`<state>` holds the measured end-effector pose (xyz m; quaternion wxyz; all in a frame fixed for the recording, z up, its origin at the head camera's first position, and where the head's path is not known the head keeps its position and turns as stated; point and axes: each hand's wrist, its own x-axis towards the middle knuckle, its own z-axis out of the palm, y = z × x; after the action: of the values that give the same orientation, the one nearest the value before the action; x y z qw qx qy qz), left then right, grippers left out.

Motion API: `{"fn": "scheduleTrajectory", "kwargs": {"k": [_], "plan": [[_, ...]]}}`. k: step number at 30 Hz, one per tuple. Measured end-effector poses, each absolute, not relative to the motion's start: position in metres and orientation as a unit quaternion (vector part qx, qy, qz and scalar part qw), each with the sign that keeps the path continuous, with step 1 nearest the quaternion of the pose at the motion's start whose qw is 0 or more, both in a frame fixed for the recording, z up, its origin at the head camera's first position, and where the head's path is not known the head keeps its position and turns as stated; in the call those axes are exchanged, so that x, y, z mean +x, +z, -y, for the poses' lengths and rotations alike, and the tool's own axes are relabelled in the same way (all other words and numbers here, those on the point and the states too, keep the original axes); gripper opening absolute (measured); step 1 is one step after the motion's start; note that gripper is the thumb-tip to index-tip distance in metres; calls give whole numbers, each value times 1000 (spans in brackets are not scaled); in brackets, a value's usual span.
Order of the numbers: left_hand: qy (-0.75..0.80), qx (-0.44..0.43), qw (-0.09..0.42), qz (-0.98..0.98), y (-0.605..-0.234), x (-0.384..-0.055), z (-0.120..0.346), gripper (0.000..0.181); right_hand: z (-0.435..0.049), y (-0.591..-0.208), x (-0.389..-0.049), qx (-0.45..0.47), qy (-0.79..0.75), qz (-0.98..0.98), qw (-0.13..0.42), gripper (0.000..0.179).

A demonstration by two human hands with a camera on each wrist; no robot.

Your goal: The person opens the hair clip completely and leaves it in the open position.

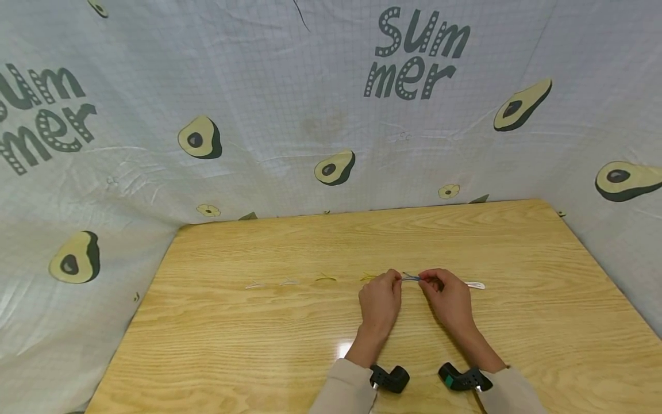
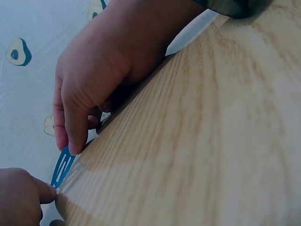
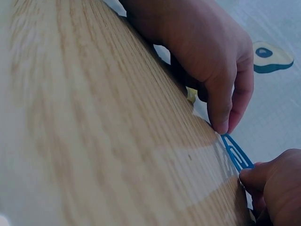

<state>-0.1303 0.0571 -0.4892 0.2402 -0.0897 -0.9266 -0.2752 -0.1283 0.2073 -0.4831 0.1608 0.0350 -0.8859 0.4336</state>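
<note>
A blue snap hair clip (image 1: pixel 411 278) spans the gap between both hands, just over the wooden table. My left hand (image 1: pixel 381 302) pinches its left end, and my right hand (image 1: pixel 449 296) pinches the right end between thumb and fingertip. In the left wrist view, the right hand (image 2: pixel 96 75) grips the wide end of the clip (image 2: pixel 62 167), while the left hand (image 2: pixel 21 197) shows at the lower left edge. The right wrist view has the left hand (image 3: pixel 211 66) at the narrow tip of the clip (image 3: pixel 235 150).
Along the same row on the table (image 1: pixel 248 345) lie a yellow clip (image 1: pixel 368 276) beside the left hand, another yellow clip (image 1: pixel 326 278), and two whitish clips (image 1: pixel 289 282) farther left. A white clip (image 1: pixel 476 284) lies just right of the right hand. Printed cloth (image 1: pixel 269 115) hangs behind.
</note>
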Motion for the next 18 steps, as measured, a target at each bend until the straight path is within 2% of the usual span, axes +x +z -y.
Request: {"fn": "scheduleTrajectory", "kwargs": {"k": [14,18], "plan": [[-326,-88,224,914,-486,-127,-57,6,-209,-479,-126,32,448,879,164,11],[-350,-84,237,902,-485,-127,-57,7,-213,-473,-125,24,462,872,161,13]]}}
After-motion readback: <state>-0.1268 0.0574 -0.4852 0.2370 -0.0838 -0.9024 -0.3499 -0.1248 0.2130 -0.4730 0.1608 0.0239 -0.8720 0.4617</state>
